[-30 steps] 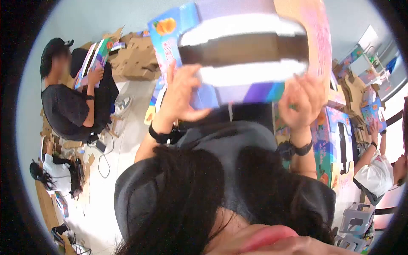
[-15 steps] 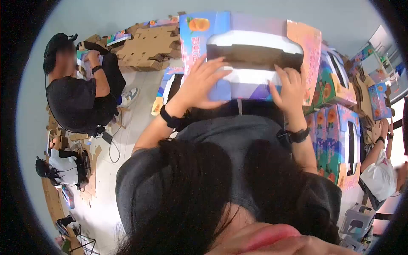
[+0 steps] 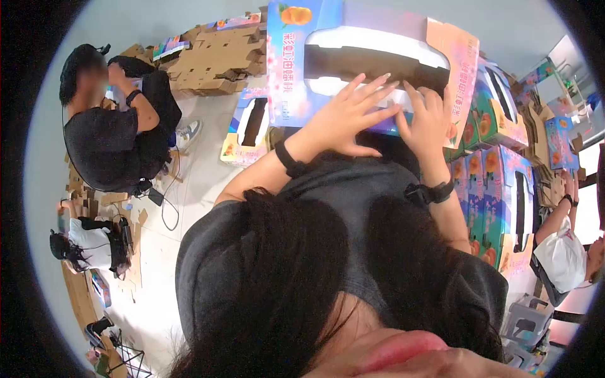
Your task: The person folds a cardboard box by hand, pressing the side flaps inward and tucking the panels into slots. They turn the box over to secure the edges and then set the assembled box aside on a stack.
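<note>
A colourful printed fruit carton (image 3: 296, 69) with a long dark window cut-out stands in front of me, one pink flap sticking out at its right. My left hand (image 3: 343, 120) lies flat on its near face with the fingers spread. My right hand (image 3: 427, 123) presses on the same face beside it, fingers bent over the carton's lower edge. Both wrists carry dark bands. My dark hair and grey top fill the lower part of the view.
A finished carton (image 3: 249, 129) lies on the floor to the left. Stacked cartons (image 3: 504, 201) stand at the right. Flat brown cardboard (image 3: 217, 60) is piled at the back. A person in black (image 3: 110, 142) sits left; other people (image 3: 558, 249) work at the sides.
The carton has come down from above my head to in front of me. My hands have shifted from gripping its sides to pressing on its near face.
</note>
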A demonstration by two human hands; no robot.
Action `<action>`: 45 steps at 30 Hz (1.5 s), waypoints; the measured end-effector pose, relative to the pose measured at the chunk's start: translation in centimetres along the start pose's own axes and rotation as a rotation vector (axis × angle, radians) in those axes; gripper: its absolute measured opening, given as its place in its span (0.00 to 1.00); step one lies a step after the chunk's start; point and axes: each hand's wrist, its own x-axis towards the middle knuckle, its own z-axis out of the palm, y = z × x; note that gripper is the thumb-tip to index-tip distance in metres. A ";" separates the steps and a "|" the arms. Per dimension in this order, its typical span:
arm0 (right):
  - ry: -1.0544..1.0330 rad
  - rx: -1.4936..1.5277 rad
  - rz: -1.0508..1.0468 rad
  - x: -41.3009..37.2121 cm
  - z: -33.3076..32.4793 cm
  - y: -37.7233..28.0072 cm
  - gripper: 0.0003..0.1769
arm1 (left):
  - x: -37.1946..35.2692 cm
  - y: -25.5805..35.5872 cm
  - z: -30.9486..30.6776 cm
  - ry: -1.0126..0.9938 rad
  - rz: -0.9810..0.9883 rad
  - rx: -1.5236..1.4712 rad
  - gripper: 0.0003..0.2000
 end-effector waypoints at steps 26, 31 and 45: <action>0.303 -0.105 0.001 3.8 -9.5 2.4 0.16 | -4.8 1.4 2.2 0.127 0.162 -0.068 0.40; 0.441 -0.110 0.040 3.6 -7.9 2.2 0.13 | -3.9 1.3 1.2 0.273 0.137 -0.083 0.39; 0.534 -0.205 -0.005 -0.8 -8.3 0.4 0.16 | -2.0 2.9 -14.6 0.657 -0.118 0.685 0.08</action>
